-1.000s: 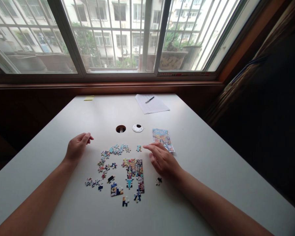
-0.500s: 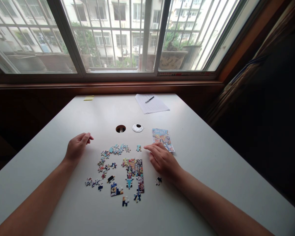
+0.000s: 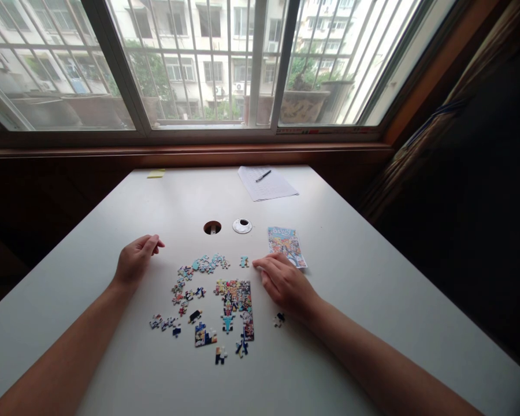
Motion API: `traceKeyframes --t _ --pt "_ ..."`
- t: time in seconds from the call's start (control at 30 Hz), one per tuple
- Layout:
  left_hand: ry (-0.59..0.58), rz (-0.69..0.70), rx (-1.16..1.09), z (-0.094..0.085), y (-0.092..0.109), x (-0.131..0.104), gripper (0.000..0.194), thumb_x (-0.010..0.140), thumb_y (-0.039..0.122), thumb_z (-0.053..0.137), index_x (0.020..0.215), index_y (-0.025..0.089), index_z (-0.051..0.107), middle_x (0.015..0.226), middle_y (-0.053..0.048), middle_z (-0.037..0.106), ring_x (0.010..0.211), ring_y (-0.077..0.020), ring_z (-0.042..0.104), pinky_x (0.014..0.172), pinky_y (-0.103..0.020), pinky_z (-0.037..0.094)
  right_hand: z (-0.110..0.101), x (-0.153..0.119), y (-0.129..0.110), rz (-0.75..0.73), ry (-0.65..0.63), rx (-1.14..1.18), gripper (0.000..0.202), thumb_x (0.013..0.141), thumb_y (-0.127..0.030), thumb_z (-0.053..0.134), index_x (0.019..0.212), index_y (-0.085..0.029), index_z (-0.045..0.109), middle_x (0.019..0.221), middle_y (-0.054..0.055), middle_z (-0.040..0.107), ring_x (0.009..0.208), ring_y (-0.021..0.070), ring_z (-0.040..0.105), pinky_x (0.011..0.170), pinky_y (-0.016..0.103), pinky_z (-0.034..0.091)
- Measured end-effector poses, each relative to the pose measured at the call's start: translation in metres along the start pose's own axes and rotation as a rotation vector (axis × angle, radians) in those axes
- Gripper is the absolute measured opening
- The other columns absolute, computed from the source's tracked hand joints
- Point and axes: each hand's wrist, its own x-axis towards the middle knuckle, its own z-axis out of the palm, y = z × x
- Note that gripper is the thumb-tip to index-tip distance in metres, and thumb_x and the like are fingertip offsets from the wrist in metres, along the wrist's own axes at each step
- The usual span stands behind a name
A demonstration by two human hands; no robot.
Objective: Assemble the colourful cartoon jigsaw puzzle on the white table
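My left hand (image 3: 136,260) rests on the white table, its fingers curled closed, left of the loose puzzle pieces (image 3: 208,263). Nothing shows in it. My right hand (image 3: 286,283) lies with fingers loosely stretched out, their tips just right of a small light-blue piece (image 3: 244,262). Between the hands is a joined puzzle section (image 3: 242,294) with a straight right edge. A smaller joined corner (image 3: 204,335) sits to its lower left. One dark and white piece (image 3: 279,319) lies below my right hand. A printed picture card (image 3: 286,245) is just beyond that hand.
On the white table (image 3: 164,381) are a round hole (image 3: 212,227) and a metal ring cover (image 3: 242,226). Farther back lie paper sheets (image 3: 271,188) with a pen (image 3: 263,176) and a yellow note (image 3: 156,173). A barred window (image 3: 199,69) stands behind.
My right hand has shifted very slightly to the left and down. My left hand and the puzzle pieces stay where they were.
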Motion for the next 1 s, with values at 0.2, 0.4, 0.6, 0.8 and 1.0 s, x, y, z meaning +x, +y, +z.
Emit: traceKeyframes --t 0.2,0.4,0.6,0.8,1.0 --pt "0.004 0.018 0.002 0.0003 0.0008 -0.0001 0.035 0.088 0.047 0.056 0.074 0.019 0.070 0.066 -0.001 0.061 0.067 -0.0179 0.057 0.064 -0.026 0.046 -0.0007 0.0007 0.0002 0.004 -0.001 0.007 0.030 0.095 -0.012 0.047 0.120 -0.017 0.061 0.107 0.009 0.071 0.107 0.0249 0.057 0.096 0.044 0.051" --pt "0.007 0.021 0.004 0.0007 -0.0014 0.0004 0.035 0.088 0.047 0.055 0.073 0.019 0.070 0.066 -0.002 0.062 0.067 -0.0181 0.057 0.064 -0.026 0.046 -0.0019 0.0012 -0.0002 0.000 0.006 0.005 0.029 0.095 -0.012 0.047 0.118 -0.018 0.063 0.104 0.009 0.072 0.104 0.0246 0.059 0.094 0.043 0.053" --pt "0.002 0.019 0.004 0.0008 -0.0015 0.0005 0.035 0.089 0.047 0.055 0.074 0.019 0.070 0.068 -0.002 0.062 0.069 -0.0178 0.057 0.066 -0.026 0.045 -0.0016 0.0006 0.0008 0.000 -0.003 -0.001 0.030 0.095 -0.012 0.047 0.119 -0.017 0.063 0.103 0.008 0.072 0.102 0.0245 0.059 0.095 0.042 0.051" --pt "-0.010 0.013 0.010 0.0008 0.0002 0.0004 0.037 0.090 0.049 0.055 0.074 0.019 0.070 0.067 -0.001 0.060 0.067 -0.0170 0.056 0.065 -0.025 0.044 -0.0004 -0.0004 0.0039 -0.003 -0.004 -0.001 0.029 0.094 -0.012 0.048 0.118 -0.017 0.063 0.102 0.007 0.072 0.099 0.0244 0.059 0.094 0.043 0.050" --pt "-0.041 0.009 0.016 0.0009 0.0028 -0.0003 0.039 0.089 0.051 0.054 0.075 0.019 0.071 0.066 -0.001 0.060 0.068 -0.0178 0.056 0.065 -0.026 0.044 -0.0012 -0.0005 0.0045 -0.003 -0.005 -0.021 0.029 0.094 -0.013 0.048 0.117 -0.018 0.064 0.098 0.007 0.073 0.096 0.0246 0.060 0.092 0.043 0.050"
